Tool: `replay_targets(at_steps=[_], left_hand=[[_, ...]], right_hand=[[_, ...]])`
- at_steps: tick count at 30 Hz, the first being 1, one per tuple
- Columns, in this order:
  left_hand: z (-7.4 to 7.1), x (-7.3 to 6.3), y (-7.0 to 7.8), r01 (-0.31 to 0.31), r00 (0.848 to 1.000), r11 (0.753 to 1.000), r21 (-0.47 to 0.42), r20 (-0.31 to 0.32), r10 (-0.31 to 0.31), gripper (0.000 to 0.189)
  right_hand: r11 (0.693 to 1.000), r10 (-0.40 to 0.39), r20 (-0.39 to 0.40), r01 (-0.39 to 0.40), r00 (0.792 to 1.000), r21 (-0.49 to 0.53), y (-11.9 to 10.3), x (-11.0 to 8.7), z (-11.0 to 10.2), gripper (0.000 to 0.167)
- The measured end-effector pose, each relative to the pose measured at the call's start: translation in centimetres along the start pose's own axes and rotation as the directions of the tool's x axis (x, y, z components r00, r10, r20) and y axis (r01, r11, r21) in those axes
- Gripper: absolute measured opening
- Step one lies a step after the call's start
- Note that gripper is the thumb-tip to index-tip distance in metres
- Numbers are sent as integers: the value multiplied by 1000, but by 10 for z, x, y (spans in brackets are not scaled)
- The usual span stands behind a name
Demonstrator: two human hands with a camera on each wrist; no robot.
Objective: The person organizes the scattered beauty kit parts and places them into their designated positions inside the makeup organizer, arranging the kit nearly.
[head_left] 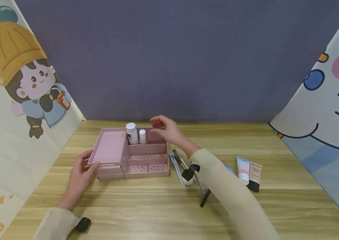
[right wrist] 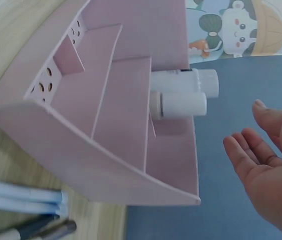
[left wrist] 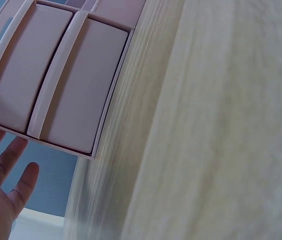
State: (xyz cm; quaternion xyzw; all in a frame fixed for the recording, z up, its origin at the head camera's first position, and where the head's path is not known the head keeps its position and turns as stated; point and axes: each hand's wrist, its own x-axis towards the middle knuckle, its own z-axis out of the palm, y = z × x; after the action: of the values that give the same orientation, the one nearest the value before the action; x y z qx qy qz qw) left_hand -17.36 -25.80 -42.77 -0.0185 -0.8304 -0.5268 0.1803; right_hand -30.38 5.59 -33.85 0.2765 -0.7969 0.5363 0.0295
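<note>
A pink desk organizer [head_left: 109,145] with two drawers [left wrist: 76,80] stands on the table. My left hand [head_left: 80,173] is at its front left corner, thumb by the front edge. In the left wrist view the fingers [left wrist: 11,160] are spread beside the drawer side, not curled round it. Over the organizer's back right compartment hovers my right hand [head_left: 166,129], fingers loosely bent and nothing held. The right wrist view shows that hand [right wrist: 268,170] apart from the organizer. A white bottle [head_left: 132,134] and a smaller white-capped bottle [head_left: 142,136] stand upright in the back compartment.
Right of the organizer lie several makeup brushes [head_left: 177,169], partly under the right forearm, and a dark stick [head_left: 205,198]. Farther right are a white-and-blue tube [head_left: 243,169] and a beige tube [head_left: 255,173] with a black cap. A dark wall [head_left: 175,66] closes the back.
</note>
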Motion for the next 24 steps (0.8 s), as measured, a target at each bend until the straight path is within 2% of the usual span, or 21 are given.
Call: replay_targets(at_steps=[14,24], left_hand=[[2,0,0,-2,1000,1000,-1,3,2,52],[1,-1,1,10,1000,1000,-4,9,-10,53]], right_hand=[[1000,21,-52,-21,998,3,15,-27,-46,36],[995,92,-67,-94,993,-27,38,-54,-84,39]])
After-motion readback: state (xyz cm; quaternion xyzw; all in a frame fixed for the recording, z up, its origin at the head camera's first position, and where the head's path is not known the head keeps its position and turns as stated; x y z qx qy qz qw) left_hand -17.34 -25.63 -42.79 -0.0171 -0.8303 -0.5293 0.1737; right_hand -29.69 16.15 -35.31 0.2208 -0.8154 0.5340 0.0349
